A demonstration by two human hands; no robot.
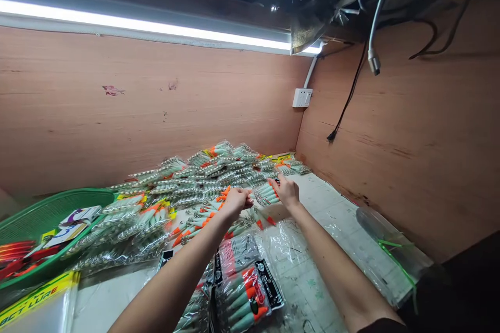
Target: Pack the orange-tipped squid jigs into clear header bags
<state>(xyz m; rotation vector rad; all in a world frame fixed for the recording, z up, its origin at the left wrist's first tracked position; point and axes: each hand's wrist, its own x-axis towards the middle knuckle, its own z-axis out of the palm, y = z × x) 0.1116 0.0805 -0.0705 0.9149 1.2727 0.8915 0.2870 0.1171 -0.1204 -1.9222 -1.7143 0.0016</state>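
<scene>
Both my arms reach forward over a worktable. My left hand (236, 201) and my right hand (286, 190) are closed on the two ends of a clear packet of pale green and orange fishing lures (265, 195). The packet is held just above a wide heap of similar lure packets (195, 179) spread against the back wall. More packets with black header cards (244, 283) lie near the table's front, under my left forearm.
A green plastic basket (47, 208) with cards and red lures stands at the left. A yellow-labelled bag (35, 296) lies at the front left. Clear bags with green ties (390, 250) sit by the right wall. A socket (302, 97) and dangling cables (373, 36) hang above.
</scene>
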